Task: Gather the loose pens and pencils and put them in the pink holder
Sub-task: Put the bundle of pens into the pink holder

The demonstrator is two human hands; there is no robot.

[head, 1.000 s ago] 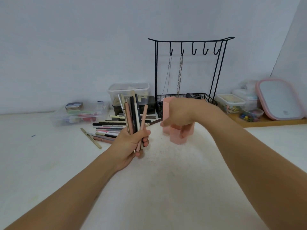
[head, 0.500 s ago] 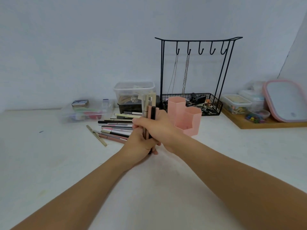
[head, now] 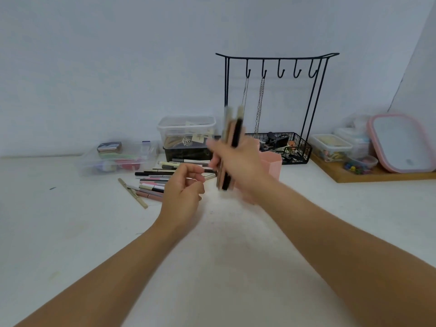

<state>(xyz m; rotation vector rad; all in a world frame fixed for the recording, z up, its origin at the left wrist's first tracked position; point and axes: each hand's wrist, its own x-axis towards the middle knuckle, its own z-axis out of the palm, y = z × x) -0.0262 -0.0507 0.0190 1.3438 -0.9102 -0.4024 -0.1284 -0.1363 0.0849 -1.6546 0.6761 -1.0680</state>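
My right hand (head: 238, 161) grips a blurred bundle of pens and pencils (head: 232, 133), held upright just in front of the pink holder (head: 271, 165). Most of the holder is hidden behind that hand. My left hand (head: 185, 193) hovers lower and to the left with fingers loosely curled and nothing in it. A pile of loose pens and pencils (head: 155, 179) lies on the white table behind the left hand, with one beige pencil (head: 133, 193) lying apart at an angle.
A black wire stand with hooks (head: 276, 67) and basket (head: 297, 147) stands behind the holder. Clear plastic boxes (head: 186, 131) and a flat clear case (head: 118, 159) sit at the back left. A wooden tray (head: 339, 172) with small containers and a pink-rimmed lid (head: 401, 142) sits at right.
The bundle has passed from my left hand to my right hand, which has lifted it up and to the right toward the holder. My left hand has let go and dropped back.
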